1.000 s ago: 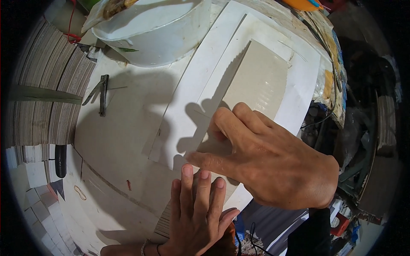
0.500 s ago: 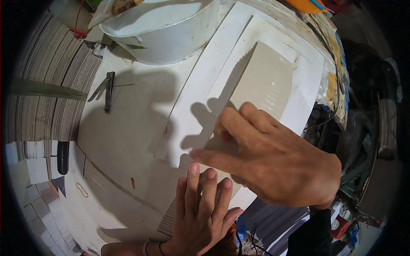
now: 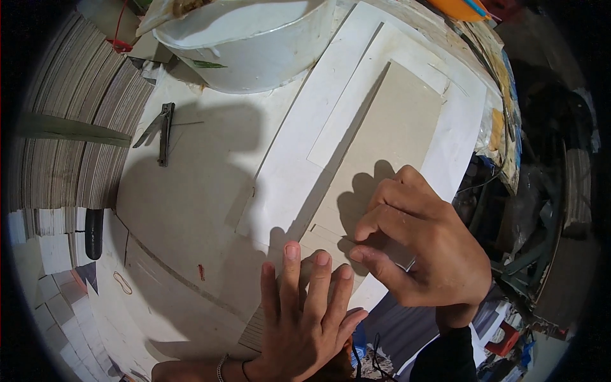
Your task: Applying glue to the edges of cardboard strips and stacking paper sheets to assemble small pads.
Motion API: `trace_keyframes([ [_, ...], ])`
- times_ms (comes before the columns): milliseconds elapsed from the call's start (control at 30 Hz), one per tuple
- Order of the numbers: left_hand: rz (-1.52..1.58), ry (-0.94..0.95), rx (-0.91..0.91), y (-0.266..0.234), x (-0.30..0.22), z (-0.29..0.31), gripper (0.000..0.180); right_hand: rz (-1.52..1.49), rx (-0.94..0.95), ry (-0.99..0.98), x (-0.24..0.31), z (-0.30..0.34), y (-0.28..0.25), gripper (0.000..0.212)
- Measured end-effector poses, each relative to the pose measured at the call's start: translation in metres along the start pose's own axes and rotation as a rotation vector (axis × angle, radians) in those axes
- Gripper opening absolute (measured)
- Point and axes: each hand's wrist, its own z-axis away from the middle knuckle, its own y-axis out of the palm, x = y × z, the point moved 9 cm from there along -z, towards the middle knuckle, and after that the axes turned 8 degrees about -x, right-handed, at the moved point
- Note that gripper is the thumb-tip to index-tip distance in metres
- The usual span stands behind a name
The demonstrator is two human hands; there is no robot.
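Observation:
My left hand [image 3: 305, 318] lies flat with its fingers spread, over the near end of a fanned stack of thin boards [image 3: 252, 328] whose edges show as close lines beside it. Above those fingertips a long beige-grey cardboard strip [image 3: 398, 121] stretches away to the upper right, with a few overlapping edges at its near end. Over the strip's right side, my right hand [image 3: 426, 239] is curled, thumb tip close to the bent forefinger. Whatever it may pinch is hidden. White sheets [image 3: 289, 153] lie under the strip.
A white tub [image 3: 254, 57] with pale contents and a brush [image 3: 181, 9] stands at the far left. An open nail clipper [image 3: 165, 135] and a rubber band [image 3: 122, 282] lie on the table. Bundled boards [image 3: 70, 95] are stacked left; an orange container [image 3: 458, 7] sits far right.
My right hand has drawn right, away from the left fingertips, and its outstretched thumb has bent in toward the forefinger. The strip's stepped, shiny surface now looks smooth. My left hand has barely moved.

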Motion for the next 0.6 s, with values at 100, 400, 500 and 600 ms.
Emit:
trace_keyframes([
  [100, 0.122, -0.372, 0.462, 0.022, 0.017, 0.006, 0.100, -0.003, -0.063, 0.031, -0.002, 0.003, -0.001, 0.022],
  [400, 0.069, -0.049, -0.046, 0.010, 0.012, 0.011, 0.102, 0.043, -0.071, 0.102, -0.006, 0.004, 0.003, 0.033],
  [500, -0.102, 0.077, -0.027, 0.010, 0.010, 0.009, 0.100, 0.054, -0.070, 0.098, -0.008, 0.003, 0.010, 0.030],
  [600, 0.171, -0.443, 0.528, 0.024, 0.022, 0.003, 0.098, 0.046, -0.101, 0.098, -0.007, 0.004, 0.006, 0.027],
])
